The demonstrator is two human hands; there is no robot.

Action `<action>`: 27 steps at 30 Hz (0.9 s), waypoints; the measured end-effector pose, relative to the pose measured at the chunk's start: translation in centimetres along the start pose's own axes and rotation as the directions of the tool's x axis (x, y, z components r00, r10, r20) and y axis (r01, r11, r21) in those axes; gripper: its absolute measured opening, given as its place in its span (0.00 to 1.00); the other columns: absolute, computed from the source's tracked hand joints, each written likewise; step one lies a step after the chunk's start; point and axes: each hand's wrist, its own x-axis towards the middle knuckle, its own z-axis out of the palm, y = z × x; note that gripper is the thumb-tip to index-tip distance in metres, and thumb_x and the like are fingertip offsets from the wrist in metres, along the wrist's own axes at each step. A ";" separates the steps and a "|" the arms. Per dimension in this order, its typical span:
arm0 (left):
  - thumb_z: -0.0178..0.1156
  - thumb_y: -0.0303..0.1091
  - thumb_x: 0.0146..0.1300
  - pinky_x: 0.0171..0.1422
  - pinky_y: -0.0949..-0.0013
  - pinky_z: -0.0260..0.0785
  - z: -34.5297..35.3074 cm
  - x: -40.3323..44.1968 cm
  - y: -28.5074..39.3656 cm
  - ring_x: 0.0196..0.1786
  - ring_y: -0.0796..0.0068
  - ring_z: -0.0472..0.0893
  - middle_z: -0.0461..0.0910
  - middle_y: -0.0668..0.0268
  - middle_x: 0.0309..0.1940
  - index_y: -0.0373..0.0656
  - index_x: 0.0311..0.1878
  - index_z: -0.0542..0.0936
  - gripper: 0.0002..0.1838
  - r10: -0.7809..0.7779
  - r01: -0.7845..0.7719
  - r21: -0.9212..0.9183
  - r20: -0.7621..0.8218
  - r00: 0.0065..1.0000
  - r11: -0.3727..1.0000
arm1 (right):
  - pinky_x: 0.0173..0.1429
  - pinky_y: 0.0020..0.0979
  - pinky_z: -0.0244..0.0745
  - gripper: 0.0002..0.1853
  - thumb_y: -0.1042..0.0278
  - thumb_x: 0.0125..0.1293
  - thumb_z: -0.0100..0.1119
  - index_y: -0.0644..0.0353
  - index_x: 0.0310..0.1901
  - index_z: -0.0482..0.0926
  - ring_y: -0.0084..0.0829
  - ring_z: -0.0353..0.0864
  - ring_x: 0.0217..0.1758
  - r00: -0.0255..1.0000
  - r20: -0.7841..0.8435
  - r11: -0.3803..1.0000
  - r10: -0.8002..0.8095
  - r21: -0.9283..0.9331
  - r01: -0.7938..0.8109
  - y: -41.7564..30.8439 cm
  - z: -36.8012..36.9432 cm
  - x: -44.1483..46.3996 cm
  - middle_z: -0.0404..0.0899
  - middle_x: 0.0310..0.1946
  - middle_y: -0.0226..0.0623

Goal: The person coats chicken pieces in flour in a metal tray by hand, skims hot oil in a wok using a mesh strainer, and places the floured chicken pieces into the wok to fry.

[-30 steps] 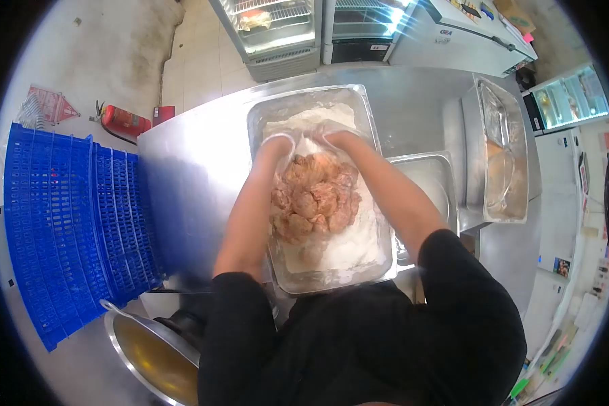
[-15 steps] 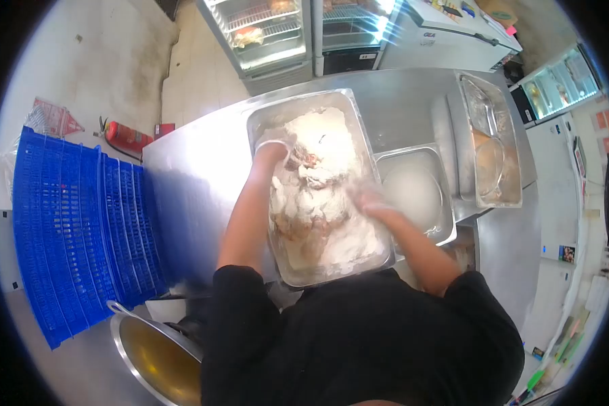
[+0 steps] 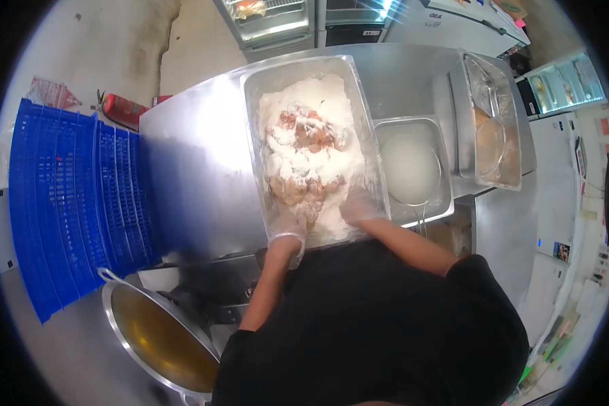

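Observation:
A deep metal tray (image 3: 367, 101) holds white flour (image 3: 331, 88) and several raw meat pieces (image 3: 314, 135), partly coated, which look like chicken. My left hand (image 3: 289, 230), in a clear glove, is low inside the tray's near left part, beside a floured piece. Its fingers point forward and look loosely extended, with the tips partly hidden in flour. Across from it, my gloved right hand (image 3: 361, 208) rests in flour at the near right side, slightly blurred, fingers stretched forward. Nothing shows gripped in either hand.
Right of the tray stands a smaller metal pan (image 3: 446, 179) of cloudy liquid with a round wire basket. Farther right is another metal container (image 3: 504, 172). Stacked blue crates (image 3: 61, 203) stand at left, above a large pan of oil (image 3: 155, 331). A fire extinguisher (image 3: 122, 109) hangs behind.
My left hand has come back from the tray's far left to its near left. My right hand has moved slightly nearer me. The meat pieces at the far side show more uncovered surface.

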 end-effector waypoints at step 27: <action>0.49 0.62 0.68 0.73 0.51 0.60 7.2 2.4 -6.5 0.69 0.42 0.69 0.68 0.42 0.68 0.45 0.77 0.56 0.42 -0.129 0.052 -0.438 -0.148 0.980 0.897 | 0.65 0.44 0.72 0.29 0.46 0.76 0.39 0.61 0.67 0.69 0.44 0.78 0.61 0.902 0.430 -0.178 -0.027 0.886 -0.428 -7.9 -9.4 3.0 0.76 0.63 0.42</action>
